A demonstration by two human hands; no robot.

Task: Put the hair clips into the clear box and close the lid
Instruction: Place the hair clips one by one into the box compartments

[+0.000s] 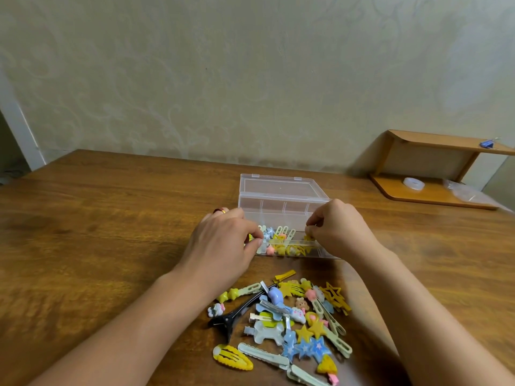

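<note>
A clear plastic box (281, 210) stands open on the wooden table, its lid (278, 185) tipped back. Several small clips (281, 242) lie inside along its front wall. My left hand (223, 243) is at the box's left front corner, fingers curled, pinching a small yellow clip (250, 237). My right hand (341, 229) is at the right front corner, fingertips pinching a yellow clip (308, 237) over the box. A pile of colourful hair clips (287, 319) lies on the table in front of the box, between my forearms.
A long black clip (237, 313) lies at the pile's left edge. A small wooden shelf (434, 174) stands at the back right against the wall, with a tape roll (413, 183) on its base. The wall runs close behind the table.
</note>
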